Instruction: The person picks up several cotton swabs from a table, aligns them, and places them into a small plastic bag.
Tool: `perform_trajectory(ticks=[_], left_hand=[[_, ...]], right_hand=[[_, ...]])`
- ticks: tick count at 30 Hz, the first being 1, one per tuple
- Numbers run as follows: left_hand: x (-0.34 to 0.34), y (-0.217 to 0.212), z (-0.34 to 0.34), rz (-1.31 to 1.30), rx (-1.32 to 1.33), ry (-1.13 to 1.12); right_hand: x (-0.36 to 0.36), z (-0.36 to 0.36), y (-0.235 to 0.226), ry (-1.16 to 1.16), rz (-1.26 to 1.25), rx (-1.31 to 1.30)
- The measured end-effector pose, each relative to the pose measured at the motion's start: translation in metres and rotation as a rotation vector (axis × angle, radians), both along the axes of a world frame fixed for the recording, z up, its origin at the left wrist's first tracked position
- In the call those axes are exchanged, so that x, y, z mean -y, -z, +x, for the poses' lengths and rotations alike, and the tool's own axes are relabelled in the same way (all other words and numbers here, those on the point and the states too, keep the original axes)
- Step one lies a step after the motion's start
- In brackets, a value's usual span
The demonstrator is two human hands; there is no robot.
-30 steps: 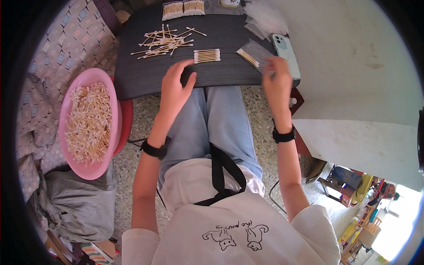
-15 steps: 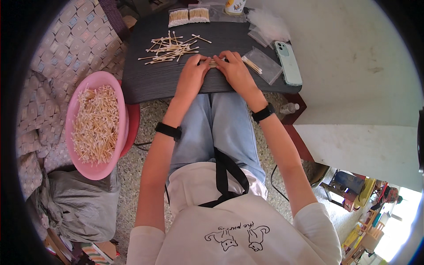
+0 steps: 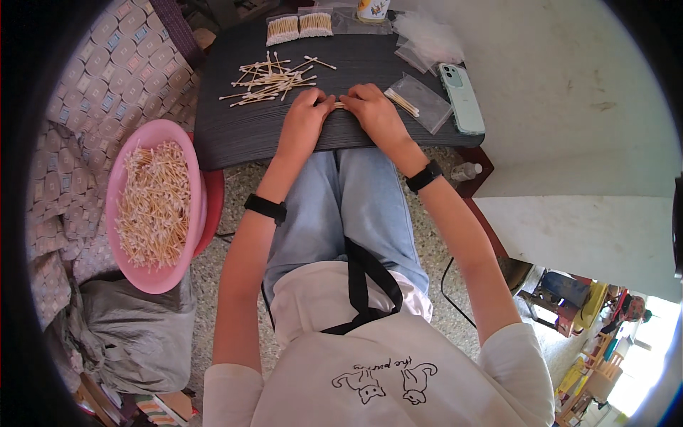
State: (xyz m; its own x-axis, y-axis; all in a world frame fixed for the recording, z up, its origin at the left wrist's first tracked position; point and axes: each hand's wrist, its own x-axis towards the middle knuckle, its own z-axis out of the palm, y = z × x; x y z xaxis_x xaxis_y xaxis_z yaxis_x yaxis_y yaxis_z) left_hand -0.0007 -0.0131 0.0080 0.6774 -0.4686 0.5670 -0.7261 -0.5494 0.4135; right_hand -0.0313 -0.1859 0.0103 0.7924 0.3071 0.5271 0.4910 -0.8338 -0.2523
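Observation:
Between my two hands, low over the dark table [image 3: 235, 135], is a small bunch of cotton swabs [image 3: 339, 105], its sticks lying crosswise. My left hand [image 3: 307, 114] pinches one end of it, and my right hand [image 3: 371, 112] closes on the other; the fingers hide both tips. Just beyond my left hand lies a loose heap of cotton swabs [image 3: 274, 82]. Close by my right hand, a few more swabs [image 3: 403, 102] rest on a clear plastic bag [image 3: 430, 112].
Two filled swab packs [image 3: 299, 27] and a printed cup [image 3: 373, 10] stand at the far edge. Clear bags [image 3: 427, 37] and a pale green phone [image 3: 462, 99] lie at the right. A pink basin [image 3: 114, 213] full of swabs is left of the table.
The swab bunch shows less between my fingers, and my hands have shifted slightly. The view has moved a little; the heap and bags stay in place.

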Motion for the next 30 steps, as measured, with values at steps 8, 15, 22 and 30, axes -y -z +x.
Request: perform_trajectory(ticks=[8, 15, 22, 30], left_hand=[[0.002, 0.004, 0.004, 0.195, 0.177, -0.005], [0.002, 0.004, 0.009, 0.431, 0.318, -0.021], [-0.001, 0.002, 0.007, 0.457, 0.237, 0.013], [-0.014, -0.01, -0.015, 0.194, 0.004, 0.183]], right_hand=[[-0.006, -0.006, -0.002, 0.026, -0.036, 0.079], [-0.006, -0.006, -0.002, 0.01, -0.124, 0.127], [-0.005, -0.007, -0.003, 0.009, -0.147, 0.197], [-0.006, -0.031, -0.008, -0.037, 0.028, 0.109]])
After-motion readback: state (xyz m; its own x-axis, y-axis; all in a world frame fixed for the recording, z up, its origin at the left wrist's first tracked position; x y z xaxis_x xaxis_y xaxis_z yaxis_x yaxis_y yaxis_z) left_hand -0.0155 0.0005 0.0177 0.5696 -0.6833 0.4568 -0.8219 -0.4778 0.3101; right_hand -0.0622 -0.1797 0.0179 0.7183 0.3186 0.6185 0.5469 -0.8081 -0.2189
